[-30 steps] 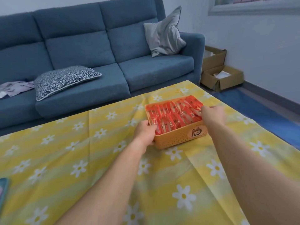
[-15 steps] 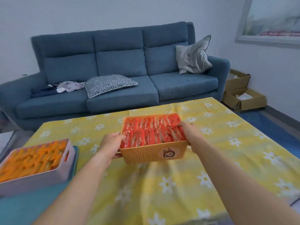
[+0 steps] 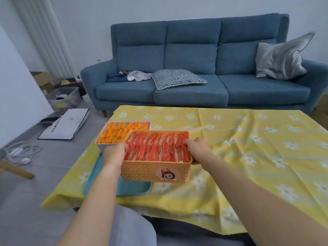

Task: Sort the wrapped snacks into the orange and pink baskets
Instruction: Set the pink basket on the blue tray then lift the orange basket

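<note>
Head view shows both hands clamped on the ends of the orange basket (image 3: 156, 172). The left hand (image 3: 114, 154) is curled round its left wall, and the right hand (image 3: 198, 150) hooks over the right rim with fingertips touching the packets. The basket is packed full with upright red wrapped snacks (image 3: 156, 148). It sits low over the right part of a teal tray (image 3: 134, 189) on the desk (image 3: 248, 148); I cannot tell whether it is resting or held just above. The pink basket (image 3: 101, 148), full of orange wrapped snacks (image 3: 119, 133), stands on the tray just behind and to the left, its corner hidden by the orange one.

Likely trouble: setting down crooked would knock the pink basket's wall or leave one edge riding the tray lip. A tilt could spill packets. The tray is near the desk corner, so a shove on the loose yellow cloth might slide everything off.
</note>
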